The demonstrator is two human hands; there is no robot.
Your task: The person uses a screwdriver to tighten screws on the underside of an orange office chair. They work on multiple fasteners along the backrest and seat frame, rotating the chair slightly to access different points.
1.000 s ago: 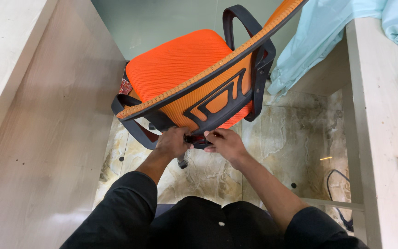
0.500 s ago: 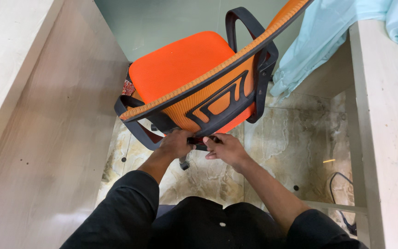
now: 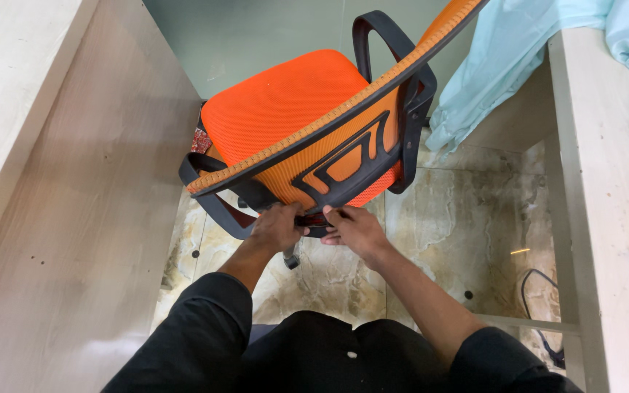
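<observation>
I see two bare hands, the left hand [image 3: 277, 227] and the right hand [image 3: 356, 230], with no gloves or rings. The sleeves are black and pushed up near the elbows. The top is black too, with a small white button in the middle.

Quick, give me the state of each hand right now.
Left hand: closed on the black frame at the bottom of the orange chair's backrest.
Right hand: fingers curled on the same frame; firmness of grip cannot be told.
</observation>
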